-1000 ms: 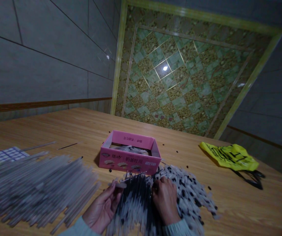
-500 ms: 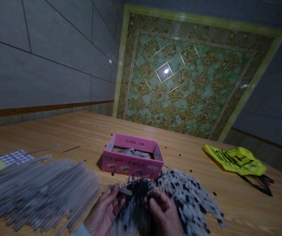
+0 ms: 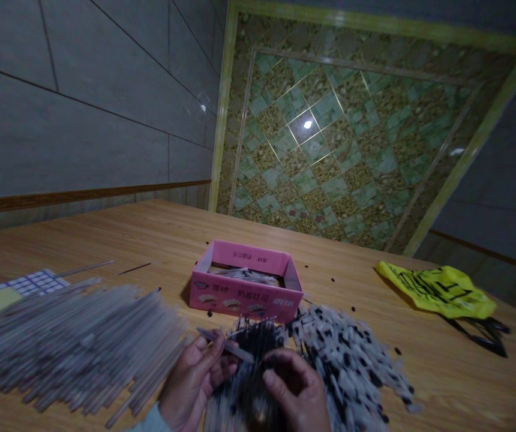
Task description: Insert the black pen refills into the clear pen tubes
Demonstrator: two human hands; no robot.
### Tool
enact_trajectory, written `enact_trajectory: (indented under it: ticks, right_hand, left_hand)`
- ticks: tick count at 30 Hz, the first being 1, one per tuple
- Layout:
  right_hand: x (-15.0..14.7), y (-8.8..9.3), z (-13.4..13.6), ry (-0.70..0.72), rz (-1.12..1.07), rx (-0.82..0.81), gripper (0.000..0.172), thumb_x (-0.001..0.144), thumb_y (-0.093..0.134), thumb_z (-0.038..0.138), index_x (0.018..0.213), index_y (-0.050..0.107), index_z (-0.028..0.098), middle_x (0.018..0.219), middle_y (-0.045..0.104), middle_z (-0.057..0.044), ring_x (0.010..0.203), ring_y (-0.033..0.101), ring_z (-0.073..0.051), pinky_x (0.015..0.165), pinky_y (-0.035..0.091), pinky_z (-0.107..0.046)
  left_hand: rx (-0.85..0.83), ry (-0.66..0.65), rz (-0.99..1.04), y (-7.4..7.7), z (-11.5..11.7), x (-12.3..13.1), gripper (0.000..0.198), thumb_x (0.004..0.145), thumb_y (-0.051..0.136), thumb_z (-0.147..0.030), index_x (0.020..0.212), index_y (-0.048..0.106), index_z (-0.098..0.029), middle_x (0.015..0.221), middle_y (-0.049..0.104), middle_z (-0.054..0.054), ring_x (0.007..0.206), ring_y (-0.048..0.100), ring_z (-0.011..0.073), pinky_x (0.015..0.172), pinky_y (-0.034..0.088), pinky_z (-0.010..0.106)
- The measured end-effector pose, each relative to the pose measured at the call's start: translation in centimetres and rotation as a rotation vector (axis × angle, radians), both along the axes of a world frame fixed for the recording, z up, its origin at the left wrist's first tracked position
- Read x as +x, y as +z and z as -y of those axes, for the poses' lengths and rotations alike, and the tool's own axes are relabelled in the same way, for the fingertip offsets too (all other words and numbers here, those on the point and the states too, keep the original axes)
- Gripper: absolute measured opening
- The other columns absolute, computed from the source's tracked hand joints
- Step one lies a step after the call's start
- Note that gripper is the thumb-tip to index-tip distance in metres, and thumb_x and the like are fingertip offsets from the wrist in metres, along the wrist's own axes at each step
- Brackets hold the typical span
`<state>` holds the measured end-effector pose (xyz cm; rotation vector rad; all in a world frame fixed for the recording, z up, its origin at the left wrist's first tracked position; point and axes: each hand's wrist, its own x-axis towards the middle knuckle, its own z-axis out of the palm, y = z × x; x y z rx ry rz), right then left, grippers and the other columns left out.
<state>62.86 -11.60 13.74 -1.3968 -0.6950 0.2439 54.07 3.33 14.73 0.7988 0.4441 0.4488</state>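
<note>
The left hand [image 3: 194,377] pinches a pale tube [image 3: 236,350] over dark sticks [image 3: 258,335]; the right hand [image 3: 302,384], blurred, seems to grip a dark piece [image 3: 272,360]. I'd judge it fingertip handling, next calling for steady alignment.

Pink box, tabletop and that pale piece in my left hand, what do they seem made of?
Pink box: probably smooth cardboard; thin walls carry printed pictures and lettering.
Tabletop: wood or wood-look laminate, smooth; grain lines show.
Pale piece in your left hand: perhaps plastic; milky, greyish look, but blur leaves it open.

Pale slim tube [image 3: 240,351], tilted, in left fingers [image 3: 215,346]; dark rods [image 3: 260,333] bunched nearby.
</note>
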Motion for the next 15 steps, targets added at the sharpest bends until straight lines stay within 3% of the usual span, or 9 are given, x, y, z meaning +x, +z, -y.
enact_trajectory:
  ticks: [6, 15]
  right_hand:
    - [-1.1, 0.3, -0.5, -0.184, 0.112, 0.035, 0.010, 0.067, 0.069, 0.028, 0.073, 0.067, 0.020, 0.067, 0.062, -0.001, 0.060, 0.057, -0.015, 0.056, 0.046, -0.019]
    - [-1.4, 0.9, -0.5, -0.162, 0.221, 0.007, 0.005, 0.070, 0.064, 0.024, 0.072, 0.066, 0.020, 0.068, 0.062, -0.001, 0.063, 0.058, -0.015, 0.058, 0.044, -0.019]
  left_hand:
    - [0.028, -0.005, -0.017, 0.4, 0.3, 0.0, 0.025, 0.068, 0.070, -0.022, 0.082, 0.052, -0.014, 0.071, 0.068, 0.004, 0.060, 0.064, 0.0119, 0.056, 0.054, 0.022]
    - [0.012, 0.016, -0.022, 0.6, 0.5, 0.0, 0.031, 0.061, 0.075, -0.023, 0.081, 0.054, -0.014, 0.070, 0.069, 0.005, 0.058, 0.064, 0.0133, 0.053, 0.054, 0.023]
